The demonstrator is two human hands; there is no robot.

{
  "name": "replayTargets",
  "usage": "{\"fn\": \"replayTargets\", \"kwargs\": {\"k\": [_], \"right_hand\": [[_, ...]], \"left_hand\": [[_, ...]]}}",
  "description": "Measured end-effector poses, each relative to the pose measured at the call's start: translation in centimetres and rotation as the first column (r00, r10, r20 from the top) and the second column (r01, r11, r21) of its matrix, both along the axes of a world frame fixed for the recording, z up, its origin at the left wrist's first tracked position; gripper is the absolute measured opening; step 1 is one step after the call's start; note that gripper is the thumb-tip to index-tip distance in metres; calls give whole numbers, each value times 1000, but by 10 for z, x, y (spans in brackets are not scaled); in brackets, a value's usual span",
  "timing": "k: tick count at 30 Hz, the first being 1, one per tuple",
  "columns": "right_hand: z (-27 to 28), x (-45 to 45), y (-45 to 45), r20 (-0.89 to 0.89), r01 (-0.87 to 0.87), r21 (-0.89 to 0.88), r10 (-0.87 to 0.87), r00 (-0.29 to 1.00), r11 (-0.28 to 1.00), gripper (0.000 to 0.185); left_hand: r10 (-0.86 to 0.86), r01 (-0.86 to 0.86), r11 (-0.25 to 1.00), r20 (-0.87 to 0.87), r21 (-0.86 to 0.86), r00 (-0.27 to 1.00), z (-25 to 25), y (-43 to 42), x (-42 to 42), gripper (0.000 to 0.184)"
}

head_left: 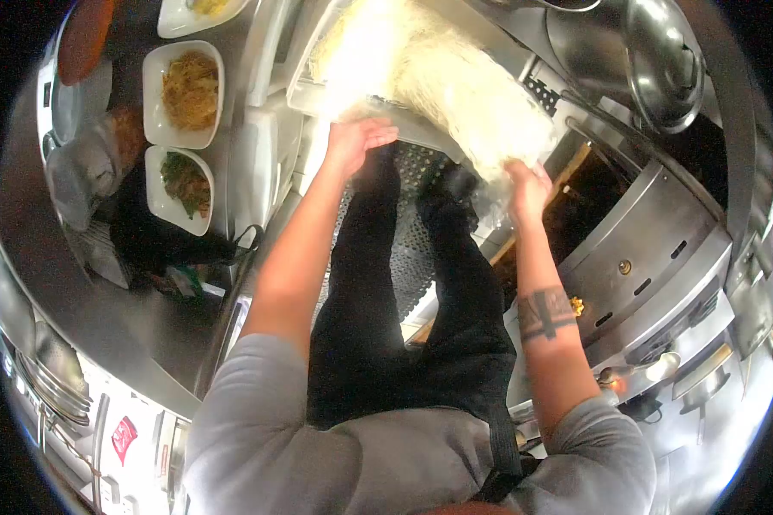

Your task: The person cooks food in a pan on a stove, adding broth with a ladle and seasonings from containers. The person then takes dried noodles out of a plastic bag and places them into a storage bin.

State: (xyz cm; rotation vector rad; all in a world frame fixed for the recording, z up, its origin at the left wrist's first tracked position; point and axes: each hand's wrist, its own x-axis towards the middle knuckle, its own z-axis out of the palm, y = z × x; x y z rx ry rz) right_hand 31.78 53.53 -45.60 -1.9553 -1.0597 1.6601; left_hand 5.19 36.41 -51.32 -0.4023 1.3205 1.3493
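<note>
A large pale mass of what looks like thin noodles in a clear plastic bag [472,103] stretches from a bright, overexposed white container [299,90] toward the right. My right hand [530,187] grips the lower right end of the bag, fingers closed round it. On the other side, my left hand [361,144] is at the container's near edge, palm turned inward and fingers stretched out. Glare hides part of the container and whatever touches the left fingertips.
White dishes with shredded food [191,99] and with greens and meat [180,184] stand on the left counter [167,330]. Large metal pots [610,60] are at the upper right, above a steel appliance [640,245]. A perforated mat [412,249] covers the floor.
</note>
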Motion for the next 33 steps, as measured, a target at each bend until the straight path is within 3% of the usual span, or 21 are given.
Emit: {"fn": "replayTargets", "kwargs": {"k": [2, 3, 5, 6, 7, 9, 10, 12, 15, 17, 19, 21, 23, 24, 25, 27, 28, 29, 30, 31, 33], "right_hand": [[32, 19, 1, -29, 10, 74, -8, 1000, 997, 20], [33, 31, 4, -167, 47, 87, -32, 985, 995, 23], [18, 39, 15, -115, -1, -48, -4, 993, 999, 22], [9, 24, 17, -32, -135, -57, 133, 991, 989, 21], [6, 30, 15, -15, -133, -69, 133, 991, 989, 21], [-5, 21, 29, 353, -573, -105, 569, 743, 813, 12], [-9, 18, 32, 347, -578, -85, 568, 746, 811, 12], [7, 29, 4, 139, -301, -105, 314, 939, 948, 12], [22, 15, -28, 72, -204, -132, 214, 974, 970, 14], [0, 15, -38, 45, -161, -164, 170, 984, 973, 12], [-24, 13, -35, 101, -342, -45, 345, 933, 939, 11], [-34, 11, -25, 18, -331, -31, 331, 943, 943, 10], [-43, 16, -8, 62, -334, 77, 330, 942, 940, 8], [-35, 6, -3, -95, -220, 170, 238, 967, 961, 2], [-20, 3, 3, -111, -112, 39, 115, 987, 993, 4], [28, -19, 12, -40, -165, 22, 166, 985, 986, 6], [42, -16, 13, 8, -196, 16, 196, 981, 980, 9], [56, -13, 14, 57, -226, 10, 226, 973, 974, 11], [71, -11, 11, -26, -184, 4, 184, 983, 983, 14], [87, -12, 9, -52, -145, 3, 145, 988, 989, 15], [113, -8, 4, -12, -164, 6, 164, 986, 986, 11]], "left_hand": [[-5, 3, 1000, 70, 30, 998, -1, 5, 7, 56], [-8, 1, 999, 133, 54, 991, -5, 3, 12, 60], [-38, 28, 998, 187, 52, 982, -74, 7, 21, 62], [-62, 53, 998, 243, 43, 968, -97, 1, 34, 64], [-130, 168, 971, 216, -170, 968, -71, 18, 32, 67], [-205, 262, 893, 186, -367, 961, -70, 25, 41, 75], [-203, 251, 898, 167, -361, 965, -73, 33, 37, 75], [-307, 274, 914, -68, -299, 949, -81, 22, 50, 78], [-296, 325, 920, 153, -219, 943, -64, 27, 55, 74], [-189, 240, 922, 186, -304, 964, -56, 36, 68, 63], [-202, 201, 972, 5, -125, 979, -76, 34, 79, 60], [-231, 222, 967, -58, -128, 971, -89, 38, 82, 54], [-178, 48, 935, -346, -351, 921, -128, 30, 85, 38], [-260, -124, 808, -537, -577, 802, -118, 39, 90, 18], [-264, -119, 803, -528, -584, 807, -114, 36, 90, 18], [-262, -71, 874, -590, -481, 763, -125, 33, 83, 21], [-139, -53, 923, -459, -381, 878, -142, 33, 80, 34], [-135, -55, 925, -460, -376, 877, -138, 43, 75, 34], [86, -134, 942, -167, -308, 982, -128, 57, 66, 42], [280, -232, 936, 160, -266, 947, -126, 66, 61, 51], [238, -175, 948, 228, -266, 944, -141, 74, 59, 54]]}}
